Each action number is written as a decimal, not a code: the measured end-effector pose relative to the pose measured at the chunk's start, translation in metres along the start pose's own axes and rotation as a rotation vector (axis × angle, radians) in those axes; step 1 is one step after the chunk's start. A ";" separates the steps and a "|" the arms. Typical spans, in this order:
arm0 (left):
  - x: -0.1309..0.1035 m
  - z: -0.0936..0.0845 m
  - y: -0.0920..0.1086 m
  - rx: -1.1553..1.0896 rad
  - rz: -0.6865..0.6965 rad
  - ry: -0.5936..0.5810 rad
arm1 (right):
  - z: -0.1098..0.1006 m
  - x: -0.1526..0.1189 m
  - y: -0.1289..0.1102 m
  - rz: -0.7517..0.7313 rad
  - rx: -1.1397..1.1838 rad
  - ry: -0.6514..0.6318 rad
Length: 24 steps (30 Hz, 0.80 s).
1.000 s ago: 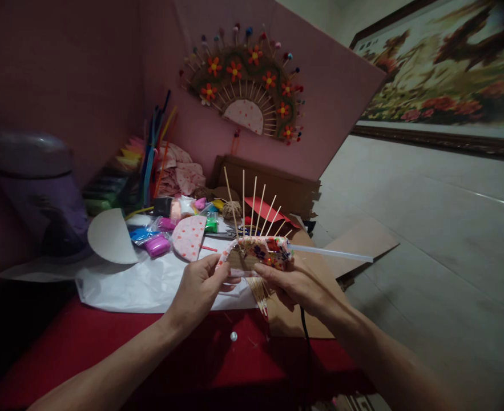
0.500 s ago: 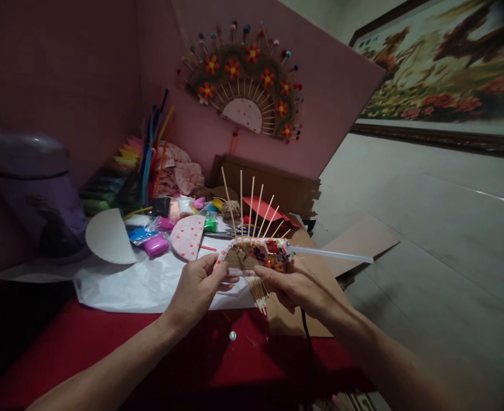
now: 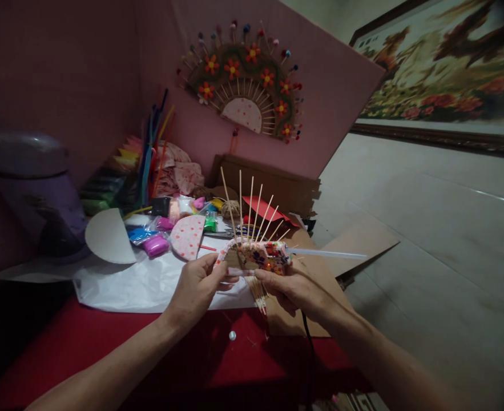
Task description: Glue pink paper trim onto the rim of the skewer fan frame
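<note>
A half-built skewer fan [image 3: 252,242] is being pinched at both ends, by the left hand [image 3: 198,285] and right hand [image 3: 292,288], keeping its sticks upright above the bench [image 3: 149,348]

Thin wooden skewers [image 3: 252,205], matt white paper sheet [image 3: 144,282], brown cardboard [image 3: 354,242], red cloth [image 3: 217,354]

A half-round card fan [image 3: 254,254], patterned in red and dark flowers, is held upright above the bench's near edge, thin wooden sticks [image 3: 252,208] fanning upward.

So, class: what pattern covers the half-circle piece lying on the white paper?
Pink with small red dots, clearest in the head view.
</note>
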<state>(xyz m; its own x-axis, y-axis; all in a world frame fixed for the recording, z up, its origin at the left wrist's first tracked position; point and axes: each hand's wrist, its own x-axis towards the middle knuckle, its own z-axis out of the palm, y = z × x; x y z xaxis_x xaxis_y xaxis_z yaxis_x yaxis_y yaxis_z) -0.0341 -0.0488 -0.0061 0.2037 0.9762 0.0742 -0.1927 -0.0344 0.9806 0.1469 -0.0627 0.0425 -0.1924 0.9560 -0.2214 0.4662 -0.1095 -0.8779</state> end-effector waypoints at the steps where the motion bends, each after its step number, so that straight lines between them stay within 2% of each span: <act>1: 0.000 0.000 0.000 0.006 0.003 -0.001 | 0.000 -0.001 -0.001 -0.016 0.006 0.008; 13: 0.000 -0.001 -0.002 -0.010 0.012 0.000 | 0.003 -0.002 -0.003 -0.019 0.022 0.038; 24: -0.001 -0.001 -0.001 0.007 0.007 -0.007 | 0.001 -0.002 -0.006 -0.047 0.005 -0.005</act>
<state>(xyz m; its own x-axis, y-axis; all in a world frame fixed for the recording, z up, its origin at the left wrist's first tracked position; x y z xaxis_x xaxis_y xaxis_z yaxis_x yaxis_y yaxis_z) -0.0348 -0.0494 -0.0076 0.2087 0.9745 0.0824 -0.1879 -0.0427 0.9813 0.1435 -0.0647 0.0477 -0.2181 0.9588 -0.1818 0.4526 -0.0657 -0.8893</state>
